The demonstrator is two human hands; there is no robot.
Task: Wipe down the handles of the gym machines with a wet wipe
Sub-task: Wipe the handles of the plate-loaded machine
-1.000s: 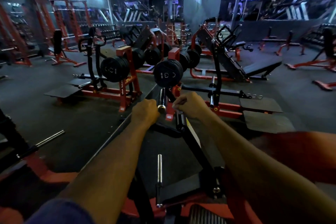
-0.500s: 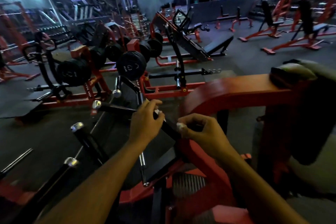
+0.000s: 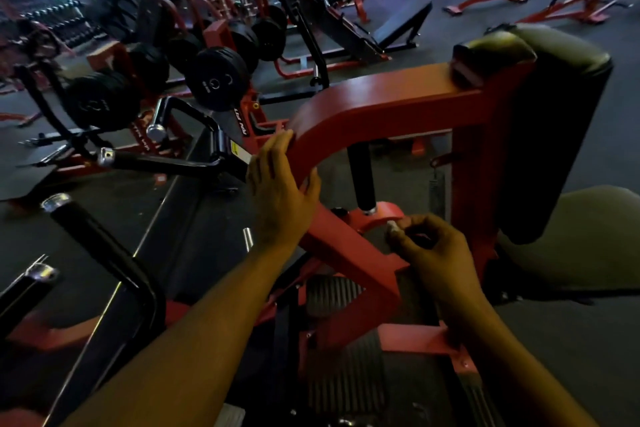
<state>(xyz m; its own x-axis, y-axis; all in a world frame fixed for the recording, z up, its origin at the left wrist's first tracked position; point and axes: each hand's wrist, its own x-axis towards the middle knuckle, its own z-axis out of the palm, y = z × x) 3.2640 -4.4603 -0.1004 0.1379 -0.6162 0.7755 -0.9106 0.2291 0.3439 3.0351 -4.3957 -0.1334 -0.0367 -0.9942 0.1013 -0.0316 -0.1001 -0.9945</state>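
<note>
Head view: left hand (image 3: 280,191) laid flat, fingers straight, against the curved red frame arm (image 3: 381,100). Right hand (image 3: 429,250) lower and right of that arm, fingers curled, pinching a small white wet wipe (image 3: 393,226) at its fingertips, near the frame's red base. Black handles (image 3: 162,161) with chrome end caps left of the arm, untouched. Black pad (image 3: 554,121) at the arm's far right end. Weight plates (image 3: 216,80) beyond the arm.

The left hand (image 3: 280,198) has left the black handle (image 3: 166,161) and now rests on the red frame arm (image 3: 374,104); the right hand (image 3: 429,246) has drawn nearer, pinching the wipe (image 3: 393,226).
</note>
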